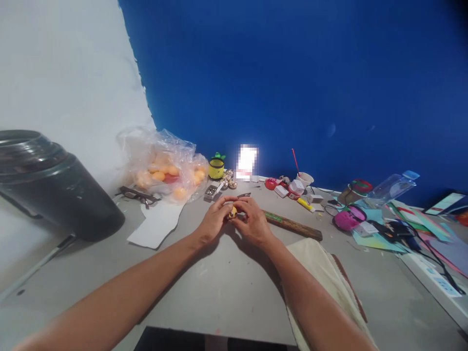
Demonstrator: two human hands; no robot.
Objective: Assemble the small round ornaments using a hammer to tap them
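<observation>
A small round yellow thing with dark marks is held between both hands, low over the table; fingers cover most of it. My left hand pinches it from the left with thumb and fingers. From the other side my right hand closes on it, the fingertips of the two hands nearly meeting. Just behind the right hand lies what looks like a hammer, its wooden handle pointing right. Several shiny gold balls sit beyond the hands, beside a small grey box of small metal bits.
At left stand a large dark bottle, glasses, white paper and a plastic bag of orange balls. A cloth lies under my right forearm. Rightward are a cup, pink pouch, coloured papers and a power strip.
</observation>
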